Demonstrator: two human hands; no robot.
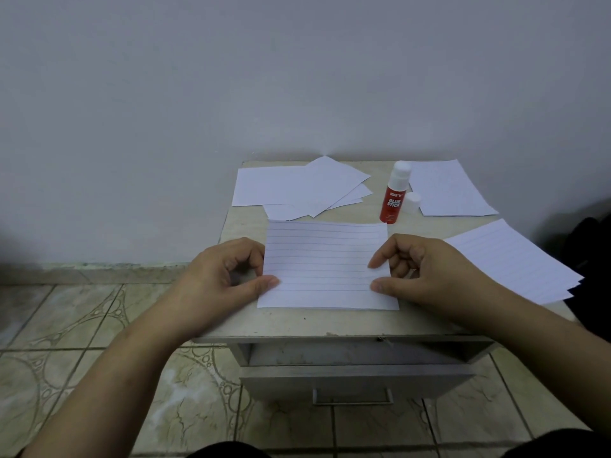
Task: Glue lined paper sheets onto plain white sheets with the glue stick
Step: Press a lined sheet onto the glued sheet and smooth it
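The step in hand looks like seating or aligning one sheet: a white ruled paper sheet with thin grey lines (325, 266) lies at the centre of the small beige stone-topped bedside table (330, 320), held at both short edges. Whether a plain sheet already lies under it cannot be told, so I judge this either a press-down after gluing or a squaring-up before it. The left hand (228, 276) sits at nine o'clock of the sheet, fingers curled, thumb and forefinger pinching its left edge. The right hand (420, 271) sits at three o'clock, fingers likewise curled, thumb and forefinger tip pinching the right edge. The red plastic glue stick with a white top (393, 196) stands upright at one o'clock of the sheet, apart from it, with its small white cap (412, 201) just beside it. A loose fan of plain white sheets (297, 190) lies at eleven o'clock, a flat pile of pale sheets (449, 190) at two o'clock, and a stack of ruled sheets (515, 259) at three o'clock. The next move likely calls for freeing one hand to reach the glue or smoothing the sheet flat outward.
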